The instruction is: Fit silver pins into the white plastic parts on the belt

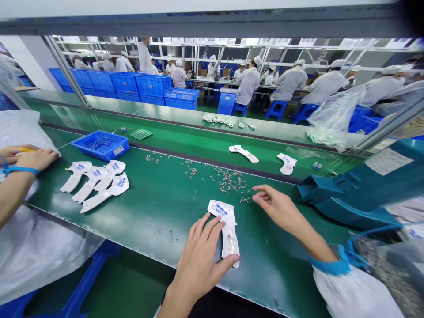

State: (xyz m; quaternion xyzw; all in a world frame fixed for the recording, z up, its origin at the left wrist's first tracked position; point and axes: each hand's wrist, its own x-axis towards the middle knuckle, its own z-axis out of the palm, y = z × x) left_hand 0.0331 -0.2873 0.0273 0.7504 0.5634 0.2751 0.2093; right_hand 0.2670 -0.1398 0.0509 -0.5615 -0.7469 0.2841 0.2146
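Meanwhile, the left hand is laid flat, fingers spread, on a white moulded plastic piece with blue printing, near the belt's edge. The right hand is held apart and open, just beside a scatter of small silvery metal parts on a green conveyor belt. Four matching white pieces are grouped near a co-worker's hand, and two more white pieces are laid farther along. Many metal parts are left loose; whether any are fitted cannot be told. A blue plastic crate is seen nearby; its label and the blue printing cannot be read.
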